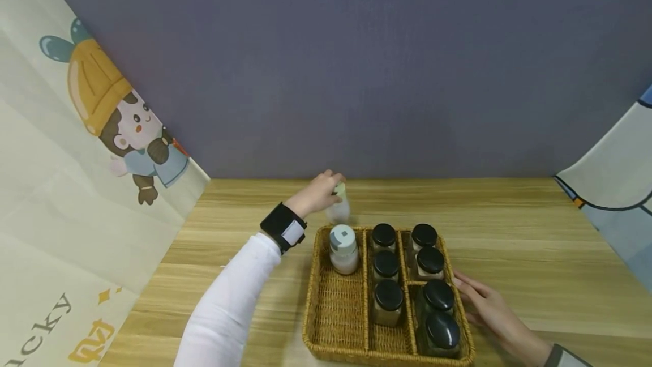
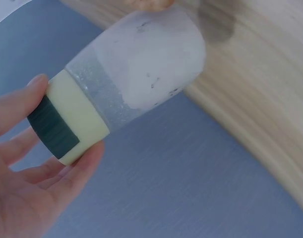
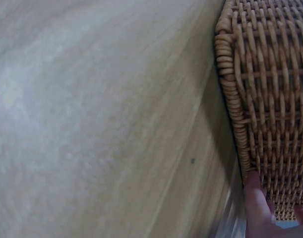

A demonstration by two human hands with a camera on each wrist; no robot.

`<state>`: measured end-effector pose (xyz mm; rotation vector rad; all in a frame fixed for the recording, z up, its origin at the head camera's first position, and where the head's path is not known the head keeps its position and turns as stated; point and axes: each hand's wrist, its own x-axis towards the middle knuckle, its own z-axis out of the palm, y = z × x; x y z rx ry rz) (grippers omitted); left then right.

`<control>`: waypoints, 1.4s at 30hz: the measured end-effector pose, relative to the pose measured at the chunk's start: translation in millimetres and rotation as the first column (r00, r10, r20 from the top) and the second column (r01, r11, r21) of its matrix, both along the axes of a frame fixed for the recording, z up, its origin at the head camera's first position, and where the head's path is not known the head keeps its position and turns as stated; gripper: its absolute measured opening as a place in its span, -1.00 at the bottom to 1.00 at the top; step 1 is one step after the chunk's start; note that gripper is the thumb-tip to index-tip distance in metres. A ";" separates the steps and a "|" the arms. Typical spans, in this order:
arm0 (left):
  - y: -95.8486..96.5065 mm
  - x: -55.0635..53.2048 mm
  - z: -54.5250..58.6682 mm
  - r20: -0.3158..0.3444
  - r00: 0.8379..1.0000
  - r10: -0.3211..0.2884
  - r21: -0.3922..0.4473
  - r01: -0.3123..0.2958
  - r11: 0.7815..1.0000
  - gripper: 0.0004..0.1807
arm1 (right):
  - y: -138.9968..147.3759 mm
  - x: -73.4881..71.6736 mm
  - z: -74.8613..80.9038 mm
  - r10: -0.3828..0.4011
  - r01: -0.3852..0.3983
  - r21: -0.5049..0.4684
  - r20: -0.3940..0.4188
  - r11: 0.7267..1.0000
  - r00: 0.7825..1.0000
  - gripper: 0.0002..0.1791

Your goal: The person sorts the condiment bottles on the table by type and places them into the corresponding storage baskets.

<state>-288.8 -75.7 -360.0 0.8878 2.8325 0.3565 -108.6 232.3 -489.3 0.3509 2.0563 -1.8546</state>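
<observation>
My left hand [image 1: 318, 192] pinches a seasoning jar [image 2: 151, 59] by its pale yellow lid, which has a dark green patch. White powder shows through the jar's clear body. In the head view the jar is just behind the back rim of a wicker basket [image 1: 309, 310]. Another jar [image 1: 344, 254] with a pale lid and white contents stands at the back of the basket's left compartment. On the basket's right side, my right hand [image 1: 491, 307] touches the woven outer wall with fingers extended.
Several black-lidded jars [image 1: 386, 264] stand in the basket's middle and right compartments. The basket sits on a wood-grain table [image 1: 535, 254]. A dark grey panel [image 1: 377, 72] rises behind the table, and a printed cartoon curtain [image 1: 46, 186] hangs on the left.
</observation>
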 end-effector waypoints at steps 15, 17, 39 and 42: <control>15.4 -17.4 24.7 -0.015 0.998 0.054 0.000 -0.054 0.999 -0.54 | 25.1 -48.4 -4.6 0.073 -0.074 0.023 0.011 0.997 0.997 -0.27; 15.2 -15.5 29.0 -0.026 0.999 0.042 -0.003 -0.043 0.999 -0.54 | 25.0 -48.7 -5.1 0.070 -0.071 0.025 0.013 0.997 0.997 -0.26; 22.2 16.3 75.7 -0.062 0.998 -0.034 -0.012 0.034 0.999 -0.57 | 26.8 -48.7 -5.3 0.090 -0.090 0.003 0.011 0.996 0.996 -0.28; 24.4 23.8 80.5 -0.060 0.996 -0.066 -0.008 0.066 0.998 -0.57 | 27.4 -49.0 -7.2 0.088 -0.088 -0.012 0.010 0.996 0.996 -0.27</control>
